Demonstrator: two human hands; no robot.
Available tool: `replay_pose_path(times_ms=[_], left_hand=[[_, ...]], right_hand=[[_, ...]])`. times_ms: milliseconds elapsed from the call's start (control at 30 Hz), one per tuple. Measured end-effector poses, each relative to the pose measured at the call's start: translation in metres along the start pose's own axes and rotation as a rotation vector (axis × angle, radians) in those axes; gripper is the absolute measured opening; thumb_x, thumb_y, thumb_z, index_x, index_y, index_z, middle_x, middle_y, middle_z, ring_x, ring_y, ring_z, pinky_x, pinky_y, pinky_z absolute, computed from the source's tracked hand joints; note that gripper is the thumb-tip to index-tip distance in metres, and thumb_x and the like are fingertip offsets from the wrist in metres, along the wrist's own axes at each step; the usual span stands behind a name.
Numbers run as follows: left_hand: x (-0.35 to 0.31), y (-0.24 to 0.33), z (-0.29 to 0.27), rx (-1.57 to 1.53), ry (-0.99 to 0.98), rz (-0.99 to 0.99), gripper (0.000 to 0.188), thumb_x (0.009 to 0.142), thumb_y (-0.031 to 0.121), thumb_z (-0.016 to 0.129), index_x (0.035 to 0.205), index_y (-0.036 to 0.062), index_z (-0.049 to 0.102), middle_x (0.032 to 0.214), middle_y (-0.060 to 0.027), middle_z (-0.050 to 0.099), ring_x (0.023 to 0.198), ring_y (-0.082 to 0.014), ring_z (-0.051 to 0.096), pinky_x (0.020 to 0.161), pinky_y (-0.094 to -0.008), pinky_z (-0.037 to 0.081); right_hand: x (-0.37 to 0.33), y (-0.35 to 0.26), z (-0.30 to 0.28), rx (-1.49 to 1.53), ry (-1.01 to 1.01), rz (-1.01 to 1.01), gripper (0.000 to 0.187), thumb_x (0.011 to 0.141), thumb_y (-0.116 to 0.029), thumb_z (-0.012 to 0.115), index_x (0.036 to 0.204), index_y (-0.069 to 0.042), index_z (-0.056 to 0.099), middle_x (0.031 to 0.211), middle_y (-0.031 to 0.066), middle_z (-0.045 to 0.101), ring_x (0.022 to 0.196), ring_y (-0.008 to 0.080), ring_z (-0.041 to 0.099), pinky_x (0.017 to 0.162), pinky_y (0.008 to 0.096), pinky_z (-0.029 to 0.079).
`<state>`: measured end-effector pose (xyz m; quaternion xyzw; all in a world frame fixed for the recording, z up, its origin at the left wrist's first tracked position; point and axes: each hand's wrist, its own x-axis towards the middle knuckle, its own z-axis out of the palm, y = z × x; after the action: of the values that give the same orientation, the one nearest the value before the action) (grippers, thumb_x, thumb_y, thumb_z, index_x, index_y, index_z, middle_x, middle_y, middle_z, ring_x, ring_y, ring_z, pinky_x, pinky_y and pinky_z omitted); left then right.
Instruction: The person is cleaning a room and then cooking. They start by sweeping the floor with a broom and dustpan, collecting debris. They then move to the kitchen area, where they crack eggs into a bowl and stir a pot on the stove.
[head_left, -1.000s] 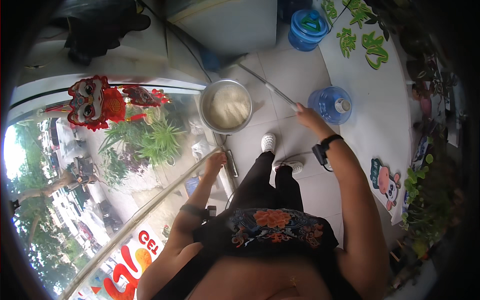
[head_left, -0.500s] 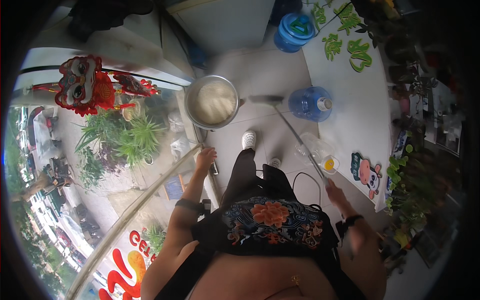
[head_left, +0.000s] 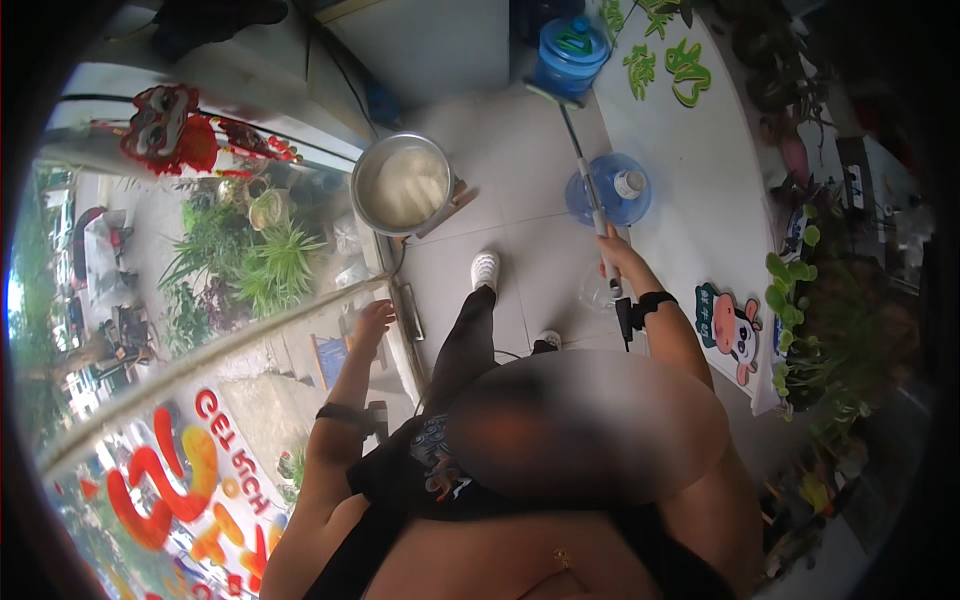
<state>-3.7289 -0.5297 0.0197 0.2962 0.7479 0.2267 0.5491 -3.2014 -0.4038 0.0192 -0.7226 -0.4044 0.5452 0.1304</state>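
My right hand (head_left: pixel 622 258) grips the grey handle of a long-handled squeegee (head_left: pixel 590 185), whose flat crosswise head (head_left: pixel 553 95) points away from me beside a lidded blue bucket (head_left: pixel 573 55). Behind the handle stands a large blue water bottle (head_left: pixel 607 195). On the left, my left hand (head_left: pixel 377 315) is held out with loosely bent fingers and nothing visible in it. It overlaps the glass door (head_left: pixel 230 365) near the door's edge; whether it touches cannot be made out.
Ahead on the left, a metal basin (head_left: pixel 403 185) of pale grain-like stuff sits on a low wooden support (head_left: pixel 450 205). A white counter (head_left: pixel 680 180) runs along my right, with potted plants (head_left: pixel 790 290). Clear plastic containers (head_left: pixel 597 290) lie on the tiled floor (head_left: pixel 515 250). Plants (head_left: pixel 285 260) show outside.
My right hand has moved forward and lifted the squeegee, its head swinging from the mid-floor towards the blue bucket. The glass door has swung outward, and my left hand has shifted left.
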Motion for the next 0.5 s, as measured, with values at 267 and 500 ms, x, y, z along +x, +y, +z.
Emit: replay_pose_path(times_ms=[267, 500], left_hand=[[-0.051, -0.066, 0.009, -0.03, 0.095, 0.063, 0.032, 0.092, 0.029, 0.052, 0.117, 0.0091, 0.058, 0.102, -0.0035, 0.064, 0.088, -0.0133, 0.062, 0.073, -0.0281, 0.047], [-0.074, -0.093, 0.044, -0.088, 0.086, -0.005, 0.033, 0.091, 0.029, 0.052, 0.116, 0.0076, 0.058, 0.099, -0.0033, 0.065, 0.087, -0.0138, 0.063, 0.071, -0.0274, 0.047]], right_hand=[[-0.102, 0.125, 0.019, -0.39, -0.133, 0.091, 0.068, 0.088, -0.027, 0.04, 0.146, -0.022, 0.005, 0.086, 0.0242, 0.063, 0.051, 0.0323, 0.06, 0.053, 0.0426, 0.051], [-0.231, 0.278, -0.037, -0.504, -0.276, -0.215, 0.065, 0.091, -0.03, 0.044, 0.146, -0.021, 0.012, 0.077, 0.0204, 0.062, 0.055, 0.0279, 0.06, 0.051, 0.0405, 0.05]])
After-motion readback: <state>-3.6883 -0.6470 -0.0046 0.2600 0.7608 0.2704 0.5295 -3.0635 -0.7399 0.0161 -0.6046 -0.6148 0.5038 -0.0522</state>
